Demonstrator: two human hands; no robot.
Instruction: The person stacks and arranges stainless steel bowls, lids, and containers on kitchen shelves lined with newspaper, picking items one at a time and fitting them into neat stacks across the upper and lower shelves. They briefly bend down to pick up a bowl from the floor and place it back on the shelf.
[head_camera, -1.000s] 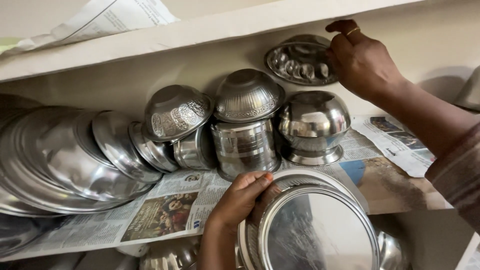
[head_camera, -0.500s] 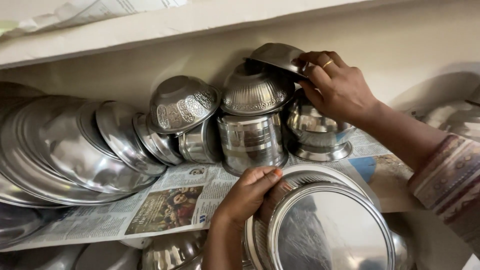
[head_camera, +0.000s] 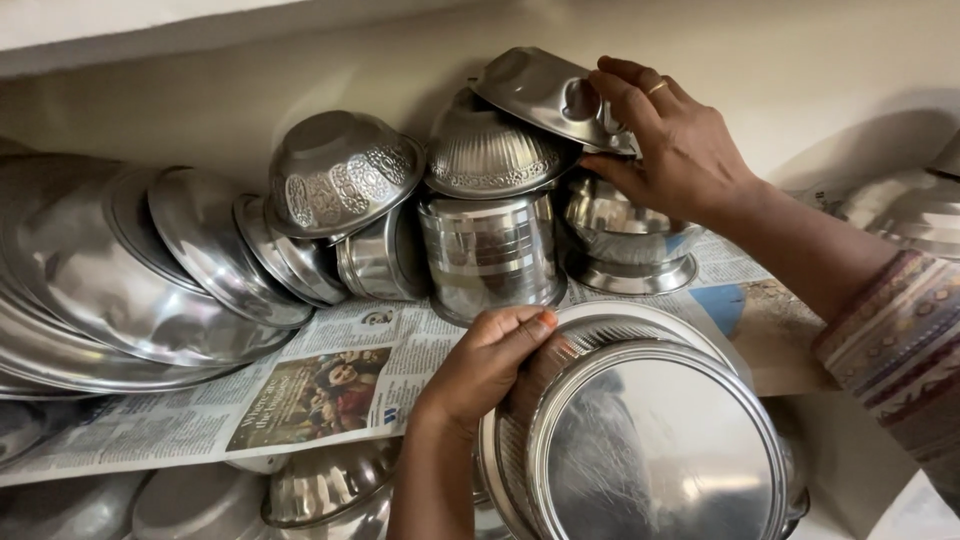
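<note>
From the head camera, the right hand (head_camera: 668, 140) pinches a dimpled steel plate (head_camera: 545, 92) by its rim, tilted over the ribbed bowl (head_camera: 490, 150) and touching the footed bowl (head_camera: 625, 235) on the newspaper-lined shelf (head_camera: 330, 375). The left hand (head_camera: 490, 360) curls its fingers around the edge of stacked round steel trays (head_camera: 650, 440). All of it looks thin, stiff and slick, probably light; rims give the surest grip.

A pale cream wall (head_camera: 300, 70) runs behind a shelf (head_camera: 770, 350) lined with newspaper (head_camera: 330, 385). Another pale shelf (head_camera: 150, 30) crosses overhead at the far left. Soft light falls evenly, casting a dim shadow on the wall at right.
</note>
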